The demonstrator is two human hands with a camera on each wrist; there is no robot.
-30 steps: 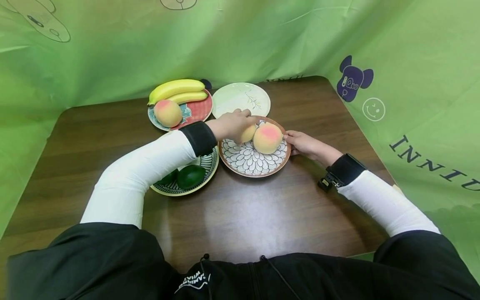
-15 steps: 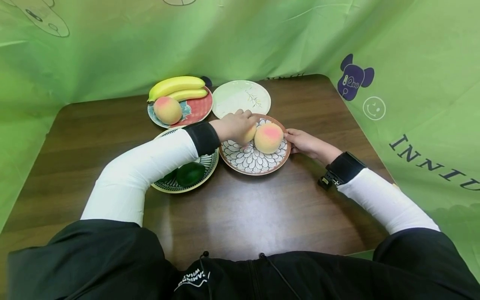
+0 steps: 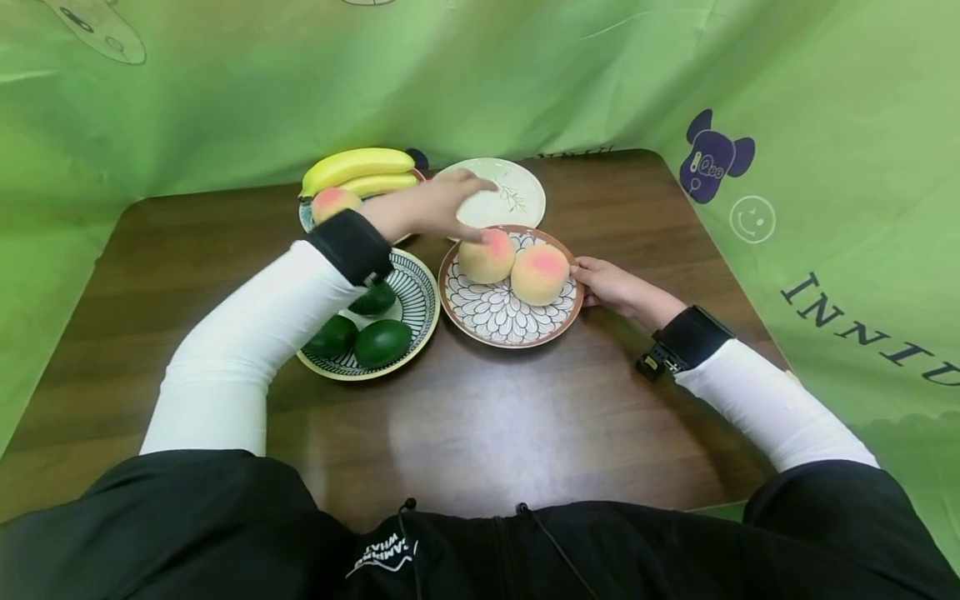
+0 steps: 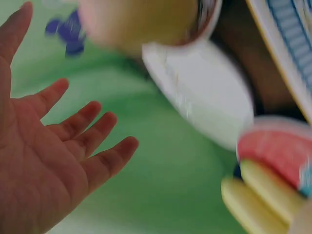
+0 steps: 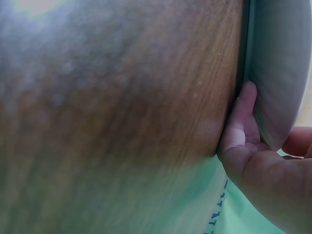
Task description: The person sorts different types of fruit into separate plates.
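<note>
Two peaches [image 3: 487, 257] [image 3: 538, 273] lie side by side on a brown-rimmed flower-pattern plate [image 3: 502, 318]. My left hand [image 3: 431, 207] hovers behind them with fingers spread and holds nothing; in the left wrist view that hand [image 4: 58, 146] shows an empty palm, with a blurred peach [image 4: 141, 19] beyond it. My right hand [image 3: 603, 283] pinches the plate's right rim. In the right wrist view the right hand [image 5: 258, 161] has its thumb under the plate's edge [image 5: 278, 73] and a finger on the other side.
A white leaf-print plate [image 3: 513, 196] stands behind the flower plate. At the back left, a red plate [image 4: 275, 148] carries bananas [image 3: 356, 167] and a third peach [image 3: 333, 202]. A striped bowl [image 3: 416, 287] holds avocados [image 3: 382, 342]. Green cloth walls surround the brown table [image 3: 480, 433].
My left hand has let go of the left peach on the flower plate and drawn back and to the left, opening over the rear plates. The right hand stays on the rim.
</note>
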